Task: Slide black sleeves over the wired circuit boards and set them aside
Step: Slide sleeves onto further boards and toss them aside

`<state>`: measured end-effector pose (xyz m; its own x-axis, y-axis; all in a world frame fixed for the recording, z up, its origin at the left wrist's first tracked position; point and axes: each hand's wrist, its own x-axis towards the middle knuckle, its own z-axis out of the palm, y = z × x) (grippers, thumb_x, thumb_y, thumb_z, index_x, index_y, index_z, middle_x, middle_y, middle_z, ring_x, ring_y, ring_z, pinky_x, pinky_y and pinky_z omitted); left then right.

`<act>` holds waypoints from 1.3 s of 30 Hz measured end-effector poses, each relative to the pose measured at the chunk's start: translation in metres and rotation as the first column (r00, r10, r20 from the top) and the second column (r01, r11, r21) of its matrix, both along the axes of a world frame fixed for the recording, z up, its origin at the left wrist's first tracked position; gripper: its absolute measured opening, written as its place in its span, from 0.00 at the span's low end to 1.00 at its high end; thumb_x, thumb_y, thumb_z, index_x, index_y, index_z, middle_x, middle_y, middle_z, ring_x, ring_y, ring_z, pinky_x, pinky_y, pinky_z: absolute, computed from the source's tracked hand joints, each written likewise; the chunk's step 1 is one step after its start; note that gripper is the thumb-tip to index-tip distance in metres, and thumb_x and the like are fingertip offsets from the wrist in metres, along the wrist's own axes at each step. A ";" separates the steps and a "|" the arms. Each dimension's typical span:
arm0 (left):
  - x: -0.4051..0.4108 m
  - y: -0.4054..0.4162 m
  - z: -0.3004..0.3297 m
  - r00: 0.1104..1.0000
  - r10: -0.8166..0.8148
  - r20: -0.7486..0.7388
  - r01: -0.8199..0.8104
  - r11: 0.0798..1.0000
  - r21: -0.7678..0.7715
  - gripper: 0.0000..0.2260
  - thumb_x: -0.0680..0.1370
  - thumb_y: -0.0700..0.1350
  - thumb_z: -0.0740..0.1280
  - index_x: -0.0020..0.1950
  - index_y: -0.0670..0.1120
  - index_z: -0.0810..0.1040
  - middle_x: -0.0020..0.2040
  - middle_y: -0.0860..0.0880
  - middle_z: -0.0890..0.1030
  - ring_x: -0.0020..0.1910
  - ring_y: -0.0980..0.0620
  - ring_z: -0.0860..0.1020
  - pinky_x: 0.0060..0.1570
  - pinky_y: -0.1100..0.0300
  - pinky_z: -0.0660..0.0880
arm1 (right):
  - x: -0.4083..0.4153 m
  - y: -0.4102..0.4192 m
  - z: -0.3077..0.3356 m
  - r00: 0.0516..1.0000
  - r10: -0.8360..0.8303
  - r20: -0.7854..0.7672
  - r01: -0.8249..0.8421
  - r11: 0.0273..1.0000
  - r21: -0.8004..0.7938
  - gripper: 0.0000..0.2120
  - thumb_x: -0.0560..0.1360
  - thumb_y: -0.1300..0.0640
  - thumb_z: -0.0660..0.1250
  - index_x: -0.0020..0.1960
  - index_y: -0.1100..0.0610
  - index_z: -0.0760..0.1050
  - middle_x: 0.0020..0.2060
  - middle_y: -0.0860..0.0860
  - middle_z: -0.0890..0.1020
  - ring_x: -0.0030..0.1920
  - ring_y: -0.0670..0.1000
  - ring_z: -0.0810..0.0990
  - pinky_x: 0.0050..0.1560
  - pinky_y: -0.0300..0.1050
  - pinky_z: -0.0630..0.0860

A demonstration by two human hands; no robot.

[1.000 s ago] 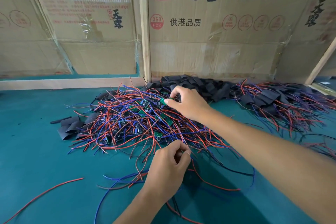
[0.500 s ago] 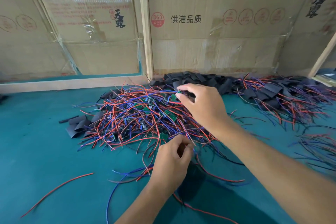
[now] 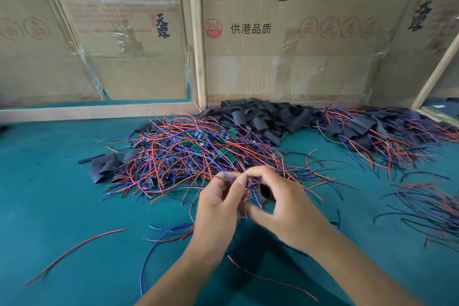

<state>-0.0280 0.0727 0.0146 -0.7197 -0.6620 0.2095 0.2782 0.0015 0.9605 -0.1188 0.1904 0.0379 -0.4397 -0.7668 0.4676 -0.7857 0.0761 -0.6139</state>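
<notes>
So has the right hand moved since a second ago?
Yes. The right hand has pulled back from the far side of the wire pile toward the person, and now meets the left hand at the pile's near edge.

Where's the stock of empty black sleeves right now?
Head view: the empty black sleeves are heaped at the table's far edge, against the cardboard wall, behind the wired boards.

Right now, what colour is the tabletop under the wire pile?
Teal green; the tabletop shows plainly in the head view, left of the wire pile.
</notes>
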 end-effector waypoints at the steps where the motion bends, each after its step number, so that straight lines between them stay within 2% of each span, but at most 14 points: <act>1: 0.000 -0.005 0.001 1.000 0.012 -0.019 -0.011 1.000 0.016 0.05 0.76 0.53 0.70 0.43 0.53 0.81 0.34 0.51 0.77 0.29 0.53 0.70 0.29 0.62 0.70 | -0.004 0.004 -0.001 0.996 -0.018 0.085 0.016 1.000 0.017 0.19 0.71 0.47 0.72 0.59 0.42 0.68 0.36 0.39 0.74 0.35 0.43 0.72 0.39 0.35 0.70; 5: 0.000 -0.019 0.005 0.996 0.037 -0.080 -0.028 0.994 0.105 0.05 0.75 0.51 0.70 0.41 0.53 0.82 0.34 0.49 0.76 0.28 0.52 0.72 0.30 0.62 0.72 | -0.030 0.017 0.002 0.968 -0.116 0.222 0.088 0.987 0.134 0.15 0.75 0.48 0.71 0.56 0.45 0.68 0.35 0.45 0.72 0.33 0.41 0.69 0.38 0.34 0.67; 8: 0.003 -0.026 0.008 0.995 0.040 -0.091 -0.024 0.985 0.172 0.09 0.76 0.52 0.72 0.45 0.47 0.81 0.34 0.51 0.77 0.30 0.54 0.74 0.32 0.62 0.72 | -0.046 0.026 0.005 0.945 -0.147 0.292 0.090 0.976 0.199 0.07 0.77 0.51 0.69 0.53 0.45 0.72 0.34 0.41 0.72 0.34 0.41 0.69 0.39 0.35 0.67; 11: 0.005 -0.029 0.013 0.990 0.014 -0.138 0.033 0.941 0.336 0.13 0.72 0.52 0.71 0.46 0.43 0.80 0.41 0.47 0.81 0.32 0.55 0.73 0.30 0.64 0.73 | -0.057 0.034 0.007 0.870 -0.104 0.482 0.021 0.984 0.174 0.03 0.79 0.54 0.67 0.48 0.46 0.75 0.34 0.39 0.72 0.35 0.42 0.68 0.38 0.34 0.66; 15: 0.008 -0.033 0.018 0.986 -0.034 -0.162 0.106 0.880 0.464 0.13 0.76 0.55 0.66 0.48 0.45 0.76 0.48 0.40 0.85 0.29 0.54 0.74 0.28 0.64 0.73 | -0.064 0.038 0.006 0.792 -0.124 0.598 -0.003 0.979 0.206 0.03 0.77 0.51 0.68 0.44 0.48 0.78 0.32 0.40 0.72 0.34 0.43 0.69 0.43 0.42 0.65; 17: 0.009 -0.036 0.021 0.984 -0.037 -0.175 0.122 0.853 0.507 0.15 0.76 0.57 0.65 0.50 0.46 0.74 0.50 0.38 0.85 0.29 0.53 0.74 0.28 0.63 0.74 | -0.070 0.041 0.005 0.806 -0.227 0.548 0.108 0.965 0.240 0.05 0.75 0.47 0.69 0.43 0.47 0.78 0.31 0.41 0.75 0.33 0.43 0.71 0.42 0.44 0.67; 20: 0.010 -0.041 0.025 0.975 -0.030 -0.221 0.146 0.836 0.528 0.15 0.76 0.58 0.65 0.50 0.46 0.72 0.47 0.38 0.84 0.29 0.51 0.75 0.29 0.62 0.75 | -0.080 0.048 0.005 0.881 -0.409 0.239 0.332 0.893 0.304 0.14 0.73 0.37 0.69 0.42 0.48 0.76 0.28 0.44 0.79 0.28 0.44 0.74 0.34 0.45 0.69; 22: 0.010 -0.043 0.026 0.971 -0.027 -0.239 0.152 0.839 0.522 0.15 0.76 0.58 0.65 0.48 0.46 0.74 0.42 0.41 0.82 0.30 0.51 0.75 0.30 0.62 0.76 | -0.083 0.050 0.006 0.905 -0.410 0.111 0.361 0.880 0.308 0.19 0.71 0.33 0.69 0.41 0.49 0.75 0.27 0.45 0.79 0.26 0.44 0.76 0.31 0.42 0.69; 25: 0.010 -0.045 0.027 0.971 -0.031 -0.237 0.150 0.851 0.504 0.16 0.76 0.59 0.65 0.45 0.46 0.77 0.38 0.44 0.80 0.30 0.51 0.74 0.31 0.63 0.75 | -0.080 0.049 0.006 0.946 -0.299 0.122 0.243 0.908 0.340 0.19 0.67 0.30 0.68 0.46 0.44 0.77 0.33 0.35 0.78 0.30 0.38 0.75 0.30 0.33 0.67; 27: 0.011 -0.046 0.028 0.972 -0.036 -0.233 0.151 0.854 0.498 0.16 0.75 0.60 0.66 0.43 0.47 0.78 0.36 0.45 0.78 0.29 0.52 0.73 0.29 0.64 0.74 | -0.079 0.049 0.005 0.965 -0.209 0.155 0.141 0.921 0.364 0.19 0.67 0.31 0.67 0.51 0.42 0.77 0.37 0.30 0.77 0.36 0.35 0.74 0.36 0.30 0.68; 29: 0.011 -0.046 0.029 0.969 -0.043 -0.241 0.163 0.847 0.506 0.16 0.75 0.60 0.66 0.41 0.47 0.80 0.35 0.46 0.77 0.28 0.53 0.72 0.28 0.64 0.73 | -0.078 0.049 0.004 0.969 -0.164 0.186 0.081 0.918 0.388 0.22 0.66 0.30 0.66 0.54 0.40 0.76 0.42 0.32 0.79 0.42 0.35 0.76 0.42 0.31 0.70; 31: 0.010 -0.047 0.030 0.967 -0.060 -0.248 0.181 0.846 0.501 0.17 0.75 0.60 0.66 0.40 0.48 0.81 0.35 0.47 0.77 0.28 0.54 0.71 0.28 0.65 0.72 | -0.077 0.048 0.004 0.969 -0.152 0.194 0.061 0.910 0.411 0.22 0.65 0.29 0.66 0.54 0.40 0.76 0.45 0.37 0.81 0.45 0.38 0.77 0.49 0.38 0.73; 34: 0.011 -0.046 0.029 0.965 -0.081 -0.248 0.189 0.873 0.449 0.14 0.75 0.57 0.67 0.43 0.47 0.84 0.36 0.48 0.77 0.29 0.55 0.71 0.30 0.67 0.72 | -0.076 0.047 0.006 0.976 -0.104 0.191 0.021 0.919 0.394 0.21 0.67 0.30 0.67 0.54 0.40 0.77 0.45 0.40 0.82 0.46 0.44 0.79 0.53 0.46 0.75; 39: 0.013 -0.045 0.029 0.953 -0.101 -0.286 0.216 0.888 0.406 0.11 0.78 0.50 0.66 0.47 0.44 0.85 0.37 0.49 0.77 0.30 0.56 0.71 0.31 0.67 0.72 | -0.073 0.047 0.010 0.990 -0.063 0.123 0.020 0.945 0.328 0.20 0.66 0.30 0.68 0.56 0.32 0.75 0.47 0.33 0.81 0.48 0.38 0.78 0.50 0.37 0.74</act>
